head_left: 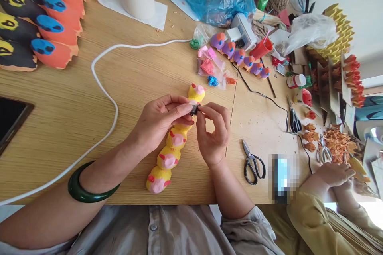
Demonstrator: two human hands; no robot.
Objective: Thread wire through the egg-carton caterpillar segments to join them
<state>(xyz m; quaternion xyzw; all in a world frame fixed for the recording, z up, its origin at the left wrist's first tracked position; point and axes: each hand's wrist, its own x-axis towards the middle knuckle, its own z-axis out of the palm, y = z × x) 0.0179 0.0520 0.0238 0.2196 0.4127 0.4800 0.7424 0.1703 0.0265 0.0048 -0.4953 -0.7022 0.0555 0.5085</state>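
Between my two hands is a small black piece (194,110), soft-looking, its exact kind too small to make out. My left hand (161,121) pinches it from the left with thumb and fingers. From the other side my right hand (214,127) has thumb and index finger closed at its edge. Both hands are above a row of yellow bumps (175,140), which carry pink and red patches and run diagonally on the table; part of the row is hidden behind my hands. A green bangle (86,191) circles my left forearm.
Black-handled scissors (253,165) lie to the right. Ahead are small clay packets (209,65) and a purple-orange row (239,55). A white cable (115,107) crosses the left side near a phone (12,121). A co-worker's hand (333,174) rests at far right.
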